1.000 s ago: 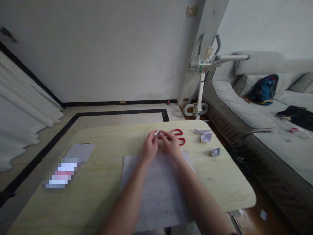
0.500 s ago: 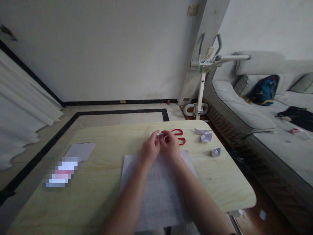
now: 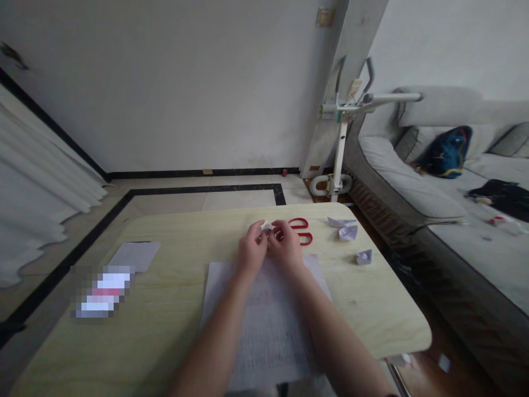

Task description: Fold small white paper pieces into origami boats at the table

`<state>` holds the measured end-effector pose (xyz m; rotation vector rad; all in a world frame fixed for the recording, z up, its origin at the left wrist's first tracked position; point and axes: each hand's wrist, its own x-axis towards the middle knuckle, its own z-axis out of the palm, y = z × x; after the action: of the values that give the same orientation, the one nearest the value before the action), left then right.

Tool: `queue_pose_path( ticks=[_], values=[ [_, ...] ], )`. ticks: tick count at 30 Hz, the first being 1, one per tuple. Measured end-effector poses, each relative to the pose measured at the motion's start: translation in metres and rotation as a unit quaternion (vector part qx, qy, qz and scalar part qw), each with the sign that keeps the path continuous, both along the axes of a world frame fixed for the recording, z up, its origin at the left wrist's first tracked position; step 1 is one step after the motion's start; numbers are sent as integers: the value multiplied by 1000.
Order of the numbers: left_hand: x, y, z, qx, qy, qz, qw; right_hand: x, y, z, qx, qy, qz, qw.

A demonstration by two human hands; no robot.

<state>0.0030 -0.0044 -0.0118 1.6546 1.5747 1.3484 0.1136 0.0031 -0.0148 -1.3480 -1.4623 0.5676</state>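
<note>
**Small folded paper [image 3: 266, 226] held in a two-handed fingertip grasp**

Counter [image 3: 177, 264], left end: pale card [image 3: 136, 256]; pixelated item [image 3: 103, 292] just in front (details unreadable). Centre: left hand [image 3: 253, 247] pinches the small folded paper from its left, just beyond the far edge of a marked sheet [image 3: 268, 325]; right hand [image 3: 286, 243] grips it from the right, fingers curled. Beside that hand: red-handled scissors [image 3: 306, 239], partly hidden. Right end: folded paper pieces [image 3: 347, 233].

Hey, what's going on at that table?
A person's left hand and right hand hold a small folded paper. A marked sheet lies under their forearms. Red-handled scissors lie beside the right hand, and more folded paper pieces sit farther right on the table.
</note>
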Motion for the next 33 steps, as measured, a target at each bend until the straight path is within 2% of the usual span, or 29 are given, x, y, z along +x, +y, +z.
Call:
queue_pose_path(
  ticks=[4,7,12,14,19,24,33],
  values=[
    [1,1,1,-5,-31,-3,999,-1,0,0,5,27,2,1000],
    [2,2,2,-14,-92,12,996,-2,1,0,19,52,7,998],
    [2,3,4,-66,-190,-12,980,-1,1,5,31,95,4,995],
    [1,3,3,-62,-182,-27,981,-1,0,8,31,109,-1,994],
    [-3,3,1,-23,-77,-54,995,0,0,11,36,134,9,990],
    [-5,4,-2,-19,-13,-65,998,0,0,9,35,142,14,989],
    [-2,6,0,-34,-78,-62,994,0,0,5,35,94,13,995]
  ],
)
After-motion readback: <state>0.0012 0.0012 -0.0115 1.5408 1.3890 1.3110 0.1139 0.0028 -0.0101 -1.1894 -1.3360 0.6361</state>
